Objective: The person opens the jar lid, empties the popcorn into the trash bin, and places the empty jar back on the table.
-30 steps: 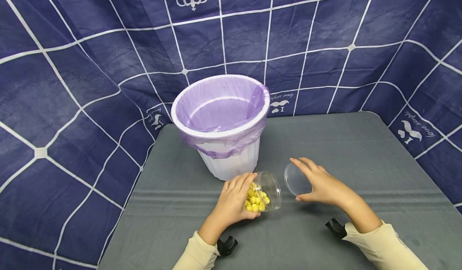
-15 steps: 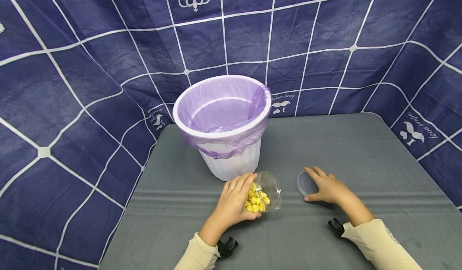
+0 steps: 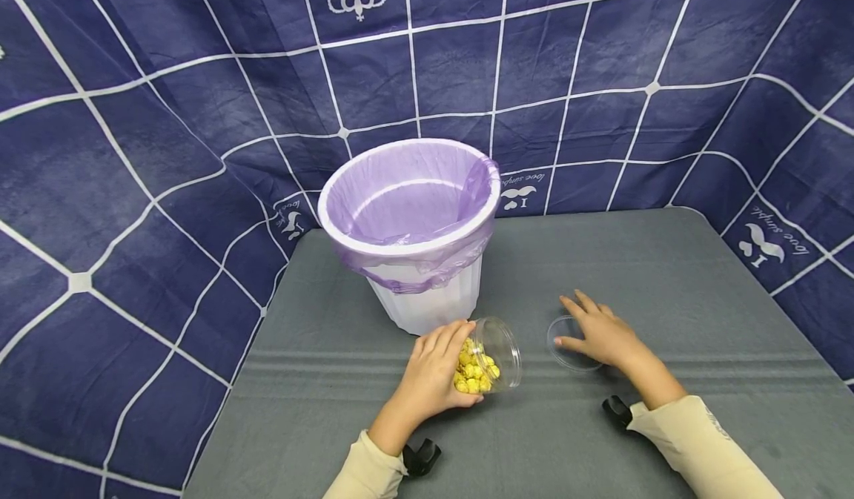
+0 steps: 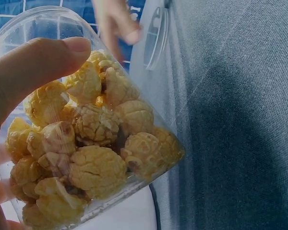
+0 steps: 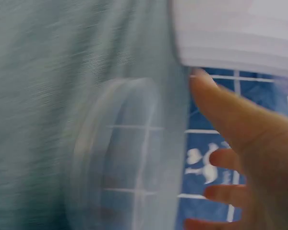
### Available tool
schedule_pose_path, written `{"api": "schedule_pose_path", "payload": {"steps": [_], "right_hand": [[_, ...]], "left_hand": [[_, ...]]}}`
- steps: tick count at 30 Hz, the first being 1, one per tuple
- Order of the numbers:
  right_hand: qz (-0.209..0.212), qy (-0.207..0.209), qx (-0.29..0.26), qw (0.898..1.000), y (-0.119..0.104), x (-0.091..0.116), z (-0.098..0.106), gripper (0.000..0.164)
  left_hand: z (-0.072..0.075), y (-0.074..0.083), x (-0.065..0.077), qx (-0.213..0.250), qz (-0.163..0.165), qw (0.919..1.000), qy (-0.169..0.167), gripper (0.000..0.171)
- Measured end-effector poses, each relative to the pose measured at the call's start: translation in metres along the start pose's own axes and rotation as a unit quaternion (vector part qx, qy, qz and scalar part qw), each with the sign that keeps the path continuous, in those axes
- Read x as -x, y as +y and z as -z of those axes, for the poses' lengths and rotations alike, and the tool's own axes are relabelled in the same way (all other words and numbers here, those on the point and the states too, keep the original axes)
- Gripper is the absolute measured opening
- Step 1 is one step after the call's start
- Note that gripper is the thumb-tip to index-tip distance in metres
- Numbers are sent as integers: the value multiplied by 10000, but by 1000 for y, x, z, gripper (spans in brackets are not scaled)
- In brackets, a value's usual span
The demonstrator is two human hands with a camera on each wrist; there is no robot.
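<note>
Nearest are two cream fabric sleeves, the left one [image 3: 367, 469] and the right one [image 3: 700, 447], each with a small curved black piece at the wrist, on the left [image 3: 420, 458] and on the right [image 3: 617, 412].

The left hand [image 3: 430, 369] grasps a clear cylindrical plastic jar [image 3: 502, 351], its thumb pressed along the wall. The jar is tipped on its side just in front of the bin, its round mouth facing right; round yellow popcorn pieces [image 3: 475, 374] lie inside, towards the base end.

To the right, apart from the jar, a clear round plastic lid [image 3: 577, 359] lies on the bench [image 3: 600, 247], which is covered in grey cloth. The right hand [image 3: 603, 336] has released its hold: the fingers are spread beside and over the lid, and the right wrist view shows them apart from it.

Farther off, left of centre, a round white plastic bin [image 3: 430, 310] stands upright, lined with a translucent purple bag [image 3: 400, 213] folded over the rim. Farthest is a dark blue fabric curtain [image 3: 534, 54] with a white grid.
</note>
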State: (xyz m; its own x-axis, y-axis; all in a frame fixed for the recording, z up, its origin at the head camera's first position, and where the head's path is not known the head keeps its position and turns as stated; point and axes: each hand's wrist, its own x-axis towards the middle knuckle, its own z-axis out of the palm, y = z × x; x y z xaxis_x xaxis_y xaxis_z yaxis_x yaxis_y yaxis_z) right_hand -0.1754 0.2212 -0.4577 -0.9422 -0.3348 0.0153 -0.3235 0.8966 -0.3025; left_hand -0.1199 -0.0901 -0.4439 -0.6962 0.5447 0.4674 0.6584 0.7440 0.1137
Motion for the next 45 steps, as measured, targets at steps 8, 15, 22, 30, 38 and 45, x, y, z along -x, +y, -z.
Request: {"api": "schedule_pose_path", "payload": {"steps": [8, 15, 22, 30, 38, 45], "right_hand": [[721, 1475, -271, 9861, -33, -37, 51, 52], [1354, 2132, -1169, 9605, -66, -75, 111, 49], [1462, 2131, -1853, 9481, -92, -101, 147, 52], [1220, 1803, -2866, 9330, -112, -124, 158, 52], [825, 1452, -3572, 9190, -115, -137, 151, 50], [595, 1166, -4232, 8965, -113, -140, 144, 52]], "left_hand": [[0, 2, -3, 71, 59, 9999, -60, 108], [1, 1, -2, 48, 110, 9999, 14, 109], [1, 0, -1, 31, 112, 9999, 47, 108], [0, 0, 0, -4, 88, 9999, 64, 107], [1, 1, 1, 27, 125, 9999, 52, 107], [2, 1, 4, 45, 168, 9998, 83, 107]]}}
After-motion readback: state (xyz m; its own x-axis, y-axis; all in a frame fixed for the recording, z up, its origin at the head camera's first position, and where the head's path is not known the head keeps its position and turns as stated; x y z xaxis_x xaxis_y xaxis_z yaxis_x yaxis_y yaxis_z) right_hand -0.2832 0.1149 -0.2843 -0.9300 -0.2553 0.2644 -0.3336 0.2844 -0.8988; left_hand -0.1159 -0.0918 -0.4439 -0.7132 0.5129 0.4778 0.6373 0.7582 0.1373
